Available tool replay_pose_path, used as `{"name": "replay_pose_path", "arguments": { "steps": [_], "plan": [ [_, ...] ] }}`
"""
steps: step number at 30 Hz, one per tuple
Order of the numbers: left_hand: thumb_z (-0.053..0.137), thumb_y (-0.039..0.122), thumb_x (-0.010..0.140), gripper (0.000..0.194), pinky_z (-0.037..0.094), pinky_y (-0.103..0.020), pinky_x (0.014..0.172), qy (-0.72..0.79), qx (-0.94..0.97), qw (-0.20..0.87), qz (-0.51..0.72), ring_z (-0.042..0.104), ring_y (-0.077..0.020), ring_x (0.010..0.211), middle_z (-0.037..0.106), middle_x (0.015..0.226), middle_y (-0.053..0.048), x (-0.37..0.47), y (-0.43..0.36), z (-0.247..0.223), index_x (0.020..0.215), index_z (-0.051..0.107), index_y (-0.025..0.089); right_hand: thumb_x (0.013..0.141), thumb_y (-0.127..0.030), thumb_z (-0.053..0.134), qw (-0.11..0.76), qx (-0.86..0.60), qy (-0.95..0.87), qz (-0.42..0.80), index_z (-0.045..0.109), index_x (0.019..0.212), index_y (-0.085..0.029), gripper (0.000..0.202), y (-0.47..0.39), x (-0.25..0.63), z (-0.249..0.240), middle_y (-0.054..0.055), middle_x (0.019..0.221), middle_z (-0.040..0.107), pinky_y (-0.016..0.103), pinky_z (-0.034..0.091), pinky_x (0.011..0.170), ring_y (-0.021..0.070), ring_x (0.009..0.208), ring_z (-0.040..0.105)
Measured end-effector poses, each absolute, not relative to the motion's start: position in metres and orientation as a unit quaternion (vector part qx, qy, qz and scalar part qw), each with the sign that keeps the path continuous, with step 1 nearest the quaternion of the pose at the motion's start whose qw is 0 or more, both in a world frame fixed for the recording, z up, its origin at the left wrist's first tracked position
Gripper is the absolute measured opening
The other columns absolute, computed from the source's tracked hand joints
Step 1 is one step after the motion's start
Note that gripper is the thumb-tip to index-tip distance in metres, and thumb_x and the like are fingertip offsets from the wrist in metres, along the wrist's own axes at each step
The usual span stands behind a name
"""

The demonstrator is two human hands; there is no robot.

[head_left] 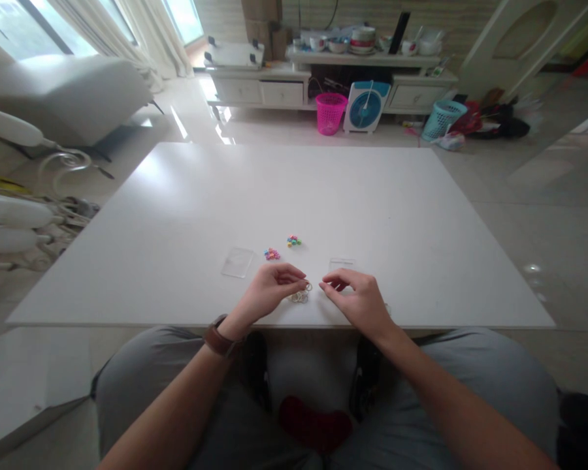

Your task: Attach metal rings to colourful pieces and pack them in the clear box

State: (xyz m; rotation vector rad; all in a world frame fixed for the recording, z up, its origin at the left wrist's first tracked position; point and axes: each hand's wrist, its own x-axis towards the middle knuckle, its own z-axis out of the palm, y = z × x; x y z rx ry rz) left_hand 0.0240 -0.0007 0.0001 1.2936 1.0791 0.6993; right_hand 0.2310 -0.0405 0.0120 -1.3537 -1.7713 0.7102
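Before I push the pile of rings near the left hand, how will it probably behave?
The rings look small and thin, so each is probably light. They lie overlapping, so a push may spread them apart. The table looks smooth and shiny, so they could slide easily.

Both bare forearms rise from below the near edge of the white table (362, 189) and angle inward, the left forearm (176, 398) leaning right, the right forearm (460, 405) leaning left. The wrists come about level with that edge. Just past it, over the tabletop, the left hand (277, 287) and right hand (355, 297) face each other, near but apart, fingers curled, each thumb close to its index fingertip; whether the tips meet is too small to tell
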Motion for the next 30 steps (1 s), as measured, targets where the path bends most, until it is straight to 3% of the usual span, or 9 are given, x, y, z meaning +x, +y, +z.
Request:
{"name": "replay_pose_path", "arguments": {
  "steps": [9,19,25,30],
  "plan": [
    [0.065,0.025,0.077,0.015,0.049,-0.029,0.068,0.535,0.742,0.387,0.120,0.066,-0.0191,0.071,0.075,0.077,-0.005,-0.009,0.009,0.003,0.080,0.078,0.018,0.084,-0.018,0.062,0.377,-0.532,-0.709,0.270,0.068,0.083,-0.020,0.006,-0.040,0.232,0.014,0.000,0.078,0.069,0.026,0.049,0.068,0.0126,0.067,0.063],
    [0.061,0.028,0.078,0.019,0.038,-0.027,0.058,0.525,0.766,0.351,0.122,0.057,-0.0158,0.061,0.067,0.064,-0.003,0.004,-0.001,0.002,0.072,0.074,0.017,0.084,-0.017,0.060,0.370,-0.532,-0.714,0.266,0.068,0.082,-0.020,0.008,-0.040,0.232,0.014,0.001,0.077,0.069,0.027,0.049,0.068,0.0138,0.068,0.063],
    [0.065,0.029,0.076,0.015,0.041,-0.027,0.062,0.553,0.764,0.309,0.121,0.059,-0.0166,0.066,0.069,0.071,-0.004,-0.003,0.001,0.009,0.083,0.075,0.019,0.083,-0.014,0.059,0.370,-0.531,-0.719,0.255,0.067,0.081,-0.020,0.010,-0.039,0.234,0.015,-0.001,0.074,0.067,0.025,0.047,0.066,0.0127,0.065,0.061],
    [0.062,0.026,0.077,0.013,0.041,-0.028,0.063,0.549,0.773,0.302,0.101,0.060,-0.0175,0.068,0.069,0.072,-0.004,-0.007,0.003,0.010,0.076,0.073,0.018,0.084,-0.016,0.058,0.370,-0.546,-0.713,0.236,0.067,0.080,-0.020,0.011,-0.035,0.241,0.020,0.000,0.075,0.068,0.027,0.048,0.068,0.0137,0.066,0.061]
  ]
}}
